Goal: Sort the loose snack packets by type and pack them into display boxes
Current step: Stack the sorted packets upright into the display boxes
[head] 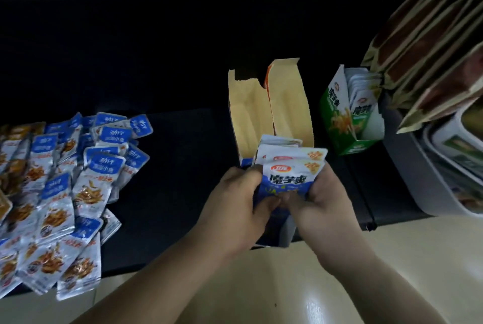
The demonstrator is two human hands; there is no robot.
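A stack of blue-and-white snack packets (pixel 287 169) stands upright in the near end of an open display box (pixel 248 111) with tan inner flaps raised. My left hand (pixel 235 203) grips the stack's left side, and my right hand (pixel 321 206) grips its right side, thumbs meeting at the front packet's lower edge. A second open box (pixel 290 104) with an orange edge stands right behind it. A green display box (pixel 337 111) to the right holds green-and-white packets (pixel 362 93) standing in a row.
A large heap of loose blue-and-silver packets (pixel 65 193) covers the dark table (pixel 170 153) at the left. At the right, a grey tray (pixel 423 179) holds wrapped goods, with brown pouches (pixel 428 43) stacked above. A pale floor shows below the table edge.
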